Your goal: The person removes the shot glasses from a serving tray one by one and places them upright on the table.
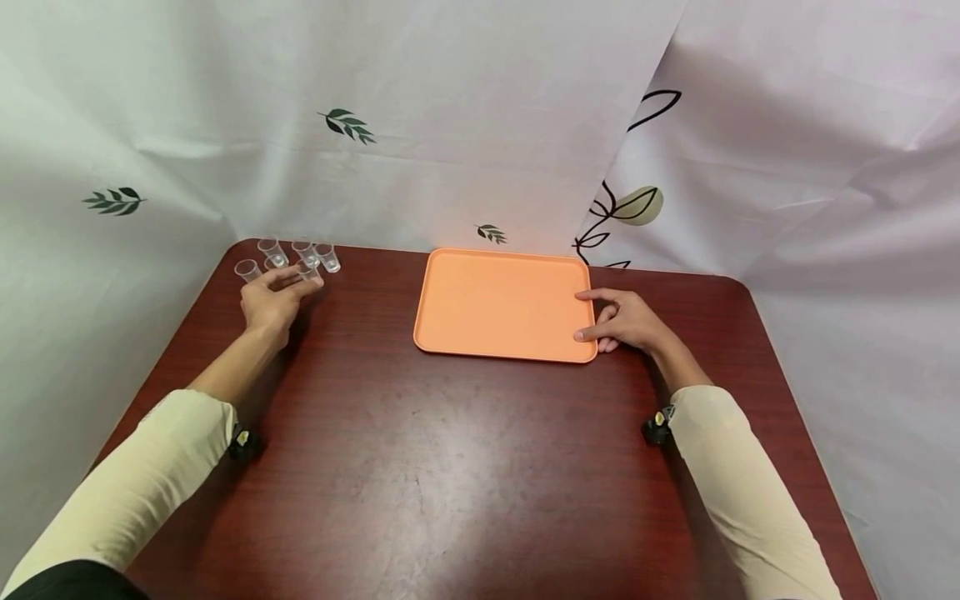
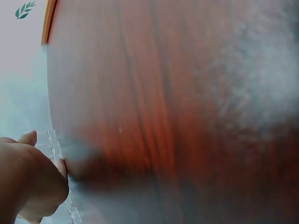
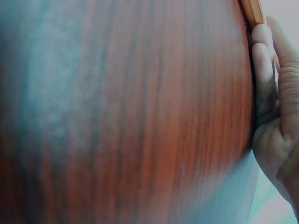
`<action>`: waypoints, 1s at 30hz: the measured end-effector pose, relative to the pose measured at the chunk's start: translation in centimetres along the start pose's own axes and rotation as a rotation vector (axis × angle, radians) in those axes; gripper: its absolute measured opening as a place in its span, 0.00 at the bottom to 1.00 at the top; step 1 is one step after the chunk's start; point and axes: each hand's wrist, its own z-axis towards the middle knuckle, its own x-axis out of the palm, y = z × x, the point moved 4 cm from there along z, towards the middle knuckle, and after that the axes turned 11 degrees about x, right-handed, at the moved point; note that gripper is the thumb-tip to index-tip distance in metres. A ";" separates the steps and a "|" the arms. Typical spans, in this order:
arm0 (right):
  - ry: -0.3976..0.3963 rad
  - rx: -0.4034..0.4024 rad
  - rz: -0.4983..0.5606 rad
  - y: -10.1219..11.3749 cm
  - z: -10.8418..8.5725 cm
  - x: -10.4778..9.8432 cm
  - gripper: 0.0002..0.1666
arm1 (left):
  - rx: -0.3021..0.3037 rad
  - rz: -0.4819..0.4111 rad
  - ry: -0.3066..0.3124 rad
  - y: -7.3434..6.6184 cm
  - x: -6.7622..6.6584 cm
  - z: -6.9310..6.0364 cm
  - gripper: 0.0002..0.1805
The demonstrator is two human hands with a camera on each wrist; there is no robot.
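Observation:
At the table's far left corner my left hand [image 1: 272, 302] pinches a small clear plastic cup [image 1: 310, 272] between thumb and fingers. Several like it stand close around that hand: one cup [image 1: 273, 252] behind it, one cup [image 1: 327, 257] to its right, one cup [image 1: 247, 270] to its left. In the left wrist view the hand [image 2: 35, 179] partly covers the clear cups. An orange rectangular tray [image 1: 504, 304] lies flat at the back middle. My right hand [image 1: 628, 321] grips its right edge, thumb and index finger over the rim, the other fingers curled against the side.
A dark red-brown wooden table [image 1: 450, 467] extends from the tray toward me. White cloth [image 1: 450, 125] with leaf prints hangs along its back and sides. The tray sits near the back edge. A small black device [image 1: 243, 442] is on the left wrist, another device [image 1: 657, 427] on the right.

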 end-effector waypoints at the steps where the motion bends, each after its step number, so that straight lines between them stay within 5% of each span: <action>1: 0.000 0.000 0.001 0.0 0.0 0.0 0.48 | -0.003 -0.009 -0.007 0.1 -0.1 0.0 0.34; 11: 0.004 0.015 0.003 0.0 0.0 0.3 0.49 | -0.032 -0.154 -0.049 0.7 -1.0 -1.1 0.29; 17: -0.003 0.005 0.002 0.1 0.1 0.3 0.48 | -0.013 -0.198 -0.023 0.8 -1.5 -1.6 0.23; 24: -0.027 -0.003 0.013 0.0 -0.3 0.2 0.48 | 0.045 0.019 0.151 0.3 -0.5 -2.6 0.20; 30: -0.085 -0.068 0.032 -0.1 -0.5 0.5 0.39 | 0.157 0.112 0.367 -1.2 2.0 -3.9 0.22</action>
